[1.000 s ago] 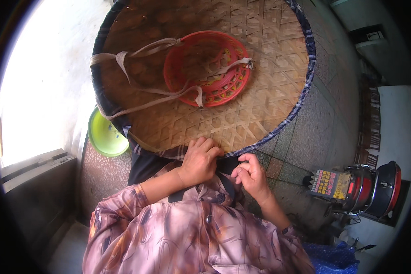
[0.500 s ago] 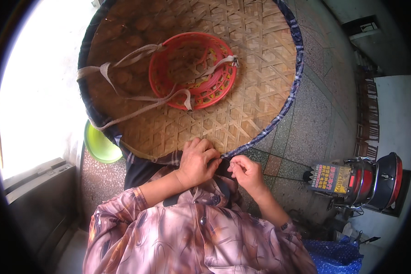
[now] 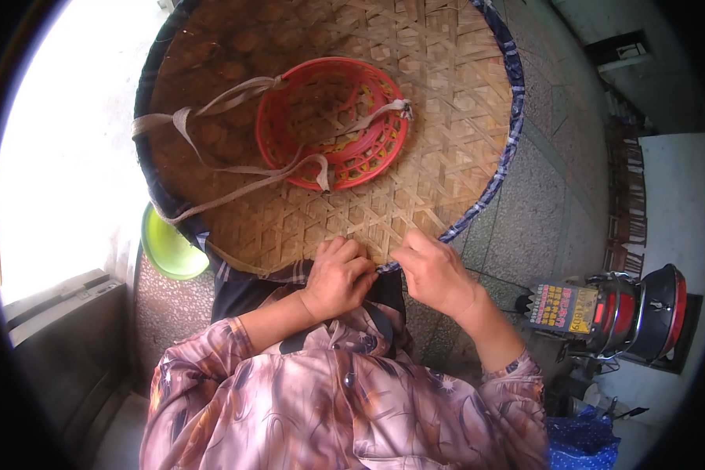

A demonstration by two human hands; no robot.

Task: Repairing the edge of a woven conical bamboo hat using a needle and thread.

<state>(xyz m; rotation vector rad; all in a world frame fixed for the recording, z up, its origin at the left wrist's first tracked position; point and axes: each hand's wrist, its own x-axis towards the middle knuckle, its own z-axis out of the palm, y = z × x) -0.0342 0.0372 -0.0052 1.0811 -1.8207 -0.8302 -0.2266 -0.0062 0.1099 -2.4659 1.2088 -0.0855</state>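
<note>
A large round woven bamboo tray point(image 3: 454, 117) leans in front of me, its near edge by my lap. Dark blue checked cloth point(image 3: 515, 102) wraps much of its rim. At the near edge my left hand point(image 3: 338, 270) is closed on the cloth-bound rim, fingers over the inside. Just right of it, my right hand point(image 3: 437, 274) is held above the rim with thumb and fingertips pressed together; whatever is pinched there is too small to make out. Loose plaid cloth point(image 3: 294, 272) hangs left of my left hand. Inside the tray lies a red plastic basket point(image 3: 266, 145).
Pale cloth straps point(image 3: 235, 168) run from the tray's left rim to the red basket. A green basin point(image 3: 172, 247) stands on the floor at left. A motorbike point(image 3: 627, 313) is parked at right, with blue dotted fabric point(image 3: 580, 442) below it.
My right hand has moved up and forward from beside the rim to above the tray's near edge, its fingers still pinched. My left hand stays on the rim.
</note>
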